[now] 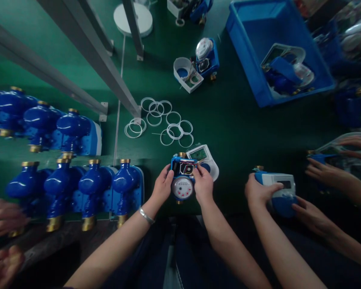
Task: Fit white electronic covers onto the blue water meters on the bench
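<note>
In the head view, a blue water meter with a round dial and brass ends is before me, its electronics box uncovered and wires showing. My left hand grips the left side of the box, thumb on its edge. My right hand is closed at the right side of the box, fingertips by the wires; what they pinch is too small to make out. A white cover with a circuit board inside lies just behind my right hand, partly hidden by it.
Several clear rings lie beyond the meter. Rows of blue meters stand at left, below grey metal legs. A blue bin with parts stands at back right. Co-workers' hands hold a meter at right; other hands show at both edges.
</note>
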The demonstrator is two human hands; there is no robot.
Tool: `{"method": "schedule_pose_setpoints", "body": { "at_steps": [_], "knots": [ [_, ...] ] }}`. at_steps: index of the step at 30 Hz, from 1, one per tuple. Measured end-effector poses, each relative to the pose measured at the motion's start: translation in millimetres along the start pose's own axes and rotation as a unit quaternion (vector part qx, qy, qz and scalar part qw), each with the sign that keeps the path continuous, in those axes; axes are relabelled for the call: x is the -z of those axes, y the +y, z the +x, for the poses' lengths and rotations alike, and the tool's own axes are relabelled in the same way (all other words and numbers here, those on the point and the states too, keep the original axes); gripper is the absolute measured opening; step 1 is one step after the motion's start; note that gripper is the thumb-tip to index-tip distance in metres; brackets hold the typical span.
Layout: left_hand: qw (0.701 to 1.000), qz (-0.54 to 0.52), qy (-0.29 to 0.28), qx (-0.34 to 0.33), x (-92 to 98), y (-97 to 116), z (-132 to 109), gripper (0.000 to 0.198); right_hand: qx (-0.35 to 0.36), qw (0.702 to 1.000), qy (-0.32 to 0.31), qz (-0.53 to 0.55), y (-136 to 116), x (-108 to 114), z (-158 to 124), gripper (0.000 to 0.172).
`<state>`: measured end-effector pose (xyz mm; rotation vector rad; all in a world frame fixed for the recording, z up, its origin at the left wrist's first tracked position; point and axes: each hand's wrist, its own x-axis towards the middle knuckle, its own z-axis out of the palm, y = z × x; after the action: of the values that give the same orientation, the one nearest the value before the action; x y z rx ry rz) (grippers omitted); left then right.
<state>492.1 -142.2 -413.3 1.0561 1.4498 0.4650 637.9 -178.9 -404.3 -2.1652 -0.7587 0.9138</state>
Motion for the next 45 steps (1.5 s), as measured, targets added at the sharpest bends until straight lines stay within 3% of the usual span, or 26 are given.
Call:
{"method": "schedule_pose_setpoints", "body": {
  "at_steps": [4, 7, 10, 14, 18, 21, 24, 27, 30, 32, 34, 37, 40, 45],
  "knots": [
    [0.998, -0.037, 0.036, 0.022, 7.4, -9, -1, 0.039, 0.000, 0.994, -0.044, -0.100, -40, 17, 7, 0.016],
    [0.998, -0.055, 0.031, 0.018, 10.0, -10, -4, 0.041, 0.065, 0.970, -0.022, -0.231, -72, 25, 39, 0.020],
    [0.998, -0.037, 0.049, 0.016, 11.3, -12, -10, 0.040, 0.149, 0.925, -0.063, -0.345, -93, 7, 77, 0.022],
    [0.998, -0.046, 0.044, 0.029, 14.2, -17, -13, 0.042, 0.167, 0.876, -0.155, -0.425, -96, -40, 106, 0.023],
    [0.997, -0.066, 0.031, 0.039, 17.3, -19, -12, 0.044, 0.148, 0.862, -0.180, -0.451, -89, -65, 111, 0.016],
    [0.996, -0.076, 0.019, 0.037, 19.6, -17, -12, 0.044, 0.150, 0.865, -0.182, -0.442, -91, -56, 110, 0.012],
    [0.998, -0.014, 0.063, 0.013, 22.2, -14, -18, 0.042, 0.142, 0.904, -0.172, -0.364, -99, -24, 96, 0.010],
    [0.986, 0.079, 0.134, -0.052, 23.7, -12, -27, 0.033, 0.101, 0.975, -0.171, -0.097, -101, 14, 65, 0.014],
    [0.986, 0.081, 0.104, -0.105, 23.7, -9, -36, 0.023, 0.030, 0.964, -0.206, 0.165, -85, 35, 28, 0.022],
    [0.987, 0.072, 0.065, -0.127, 23.3, -8, -40, 0.026, -0.014, 0.951, -0.211, 0.224, -65, 33, 6, 0.027],
    [0.984, 0.088, 0.040, -0.151, 23.1, -6, -42, 0.031, -0.013, 0.970, -0.178, 0.166, -46, 22, -11, 0.031],
    [0.974, 0.144, 0.009, -0.173, 22.6, -4, -43, 0.036, 0.078, 0.992, -0.095, -0.013, -26, 4, -32, 0.031],
    [0.959, 0.209, -0.009, -0.190, 20.7, -2, -43, 0.038, 0.145, 0.980, -0.036, -0.132, -15, -6, -49, 0.033],
    [0.941, 0.266, 0.003, -0.210, 16.2, -3, -41, 0.037, 0.199, 0.963, 0.017, -0.182, -6, -14, -60, 0.037]
  ]
}}
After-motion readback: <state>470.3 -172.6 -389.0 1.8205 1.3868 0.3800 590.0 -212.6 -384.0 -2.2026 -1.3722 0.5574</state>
